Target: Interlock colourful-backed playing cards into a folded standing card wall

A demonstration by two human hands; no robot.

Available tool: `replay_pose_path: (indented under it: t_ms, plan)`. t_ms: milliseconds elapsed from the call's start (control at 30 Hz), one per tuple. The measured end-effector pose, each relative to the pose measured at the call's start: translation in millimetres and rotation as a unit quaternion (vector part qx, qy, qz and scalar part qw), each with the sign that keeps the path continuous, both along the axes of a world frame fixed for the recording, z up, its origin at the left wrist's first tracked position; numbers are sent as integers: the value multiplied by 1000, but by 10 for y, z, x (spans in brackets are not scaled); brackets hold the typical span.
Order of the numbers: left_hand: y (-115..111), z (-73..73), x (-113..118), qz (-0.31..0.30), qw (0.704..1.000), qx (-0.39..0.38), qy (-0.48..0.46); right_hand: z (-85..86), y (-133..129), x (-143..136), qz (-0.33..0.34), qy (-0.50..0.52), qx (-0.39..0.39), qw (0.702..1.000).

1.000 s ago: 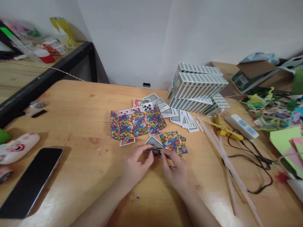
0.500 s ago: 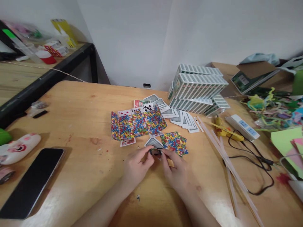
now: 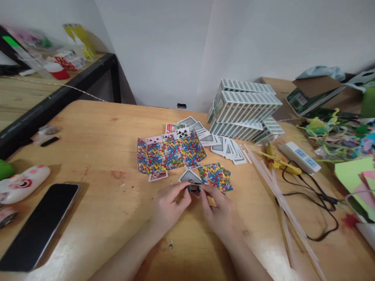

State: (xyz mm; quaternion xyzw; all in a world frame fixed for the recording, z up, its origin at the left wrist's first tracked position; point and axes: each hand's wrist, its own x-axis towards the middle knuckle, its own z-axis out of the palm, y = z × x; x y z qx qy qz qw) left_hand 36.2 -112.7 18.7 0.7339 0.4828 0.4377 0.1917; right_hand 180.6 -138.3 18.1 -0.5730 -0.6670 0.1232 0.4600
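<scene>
A small dark, ring-like object (image 3: 193,189) is pinched between my two hands, too small to name. My left hand (image 3: 171,203) grips its left side with thumb and finger, and my right hand (image 3: 217,205) grips the right side. Just beyond the fingertips lies a face-down playing card (image 3: 190,176). To its right are colourful patterned pieces (image 3: 216,177). Behind, a folded strip with the same multicoloured pattern (image 3: 172,154) stands on the table, with face-up cards (image 3: 183,133) along its back edge. A red picture card (image 3: 158,176) lies partly under its front.
Face-down cards (image 3: 231,150) fan out beside stacked card boxes (image 3: 249,107). On the right are glue sticks (image 3: 288,210), a yellow glue gun (image 3: 281,164), a power strip (image 3: 301,156) and black cable. A phone (image 3: 41,226) and white toy (image 3: 26,183) lie on the left.
The dark object between my fingertips has shifted very slightly to the right and tilted a little. Both hands keep their pinch, and the cards have not moved.
</scene>
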Motion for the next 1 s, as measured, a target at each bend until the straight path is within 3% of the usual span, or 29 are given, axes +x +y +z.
replay_pose_path:
  t_ms: [433,767,1000]
  plan:
    - [3,47,-9,-1,997,60,45,18,2,-1,13,-2,2,1000]
    - [-22,31,-21,-2,1000,-18,2,-9,4,13,14,11,-7,1000]
    - [-31,1,-14,19,999,-26,-3,-4,17,3,19,17,-5,1000]
